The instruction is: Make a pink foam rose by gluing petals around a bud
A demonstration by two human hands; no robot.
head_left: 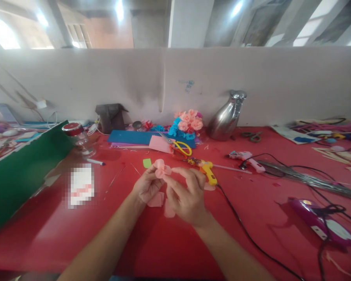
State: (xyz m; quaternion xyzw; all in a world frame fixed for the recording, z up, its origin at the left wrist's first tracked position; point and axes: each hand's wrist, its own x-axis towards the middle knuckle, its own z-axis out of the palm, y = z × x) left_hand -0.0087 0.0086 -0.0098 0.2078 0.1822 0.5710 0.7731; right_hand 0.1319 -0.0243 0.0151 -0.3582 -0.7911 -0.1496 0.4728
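A small pink paper flower (pixel 163 170) is held up over the red table in my left hand (pixel 148 186), whose fingers pinch it from the left and below. My right hand (pixel 188 191) grips the flower's right side between thumb and forefinger, its other fingers curled. Beneath the hands lie pink paper pieces (pixel 155 200) and a rounded pink petal (pixel 169 210). Just right of my right hand rests a yellow glue gun (pixel 210 173). Yellow-handled scissors (pixel 183 147) lie behind the flower, beside a pink sheet (pixel 160 144). A green paper scrap (pixel 146 163) is nearby.
Finished pink and blue flowers (pixel 190 124) stand at the back beside a steel jug (pixel 226 116). A glass jar (pixel 79 138) and green board (pixel 32 168) are left. A second glue gun (pixel 248 160), wires (pixel 310 179) and a purple device (pixel 321 222) lie right, with trailing cords.
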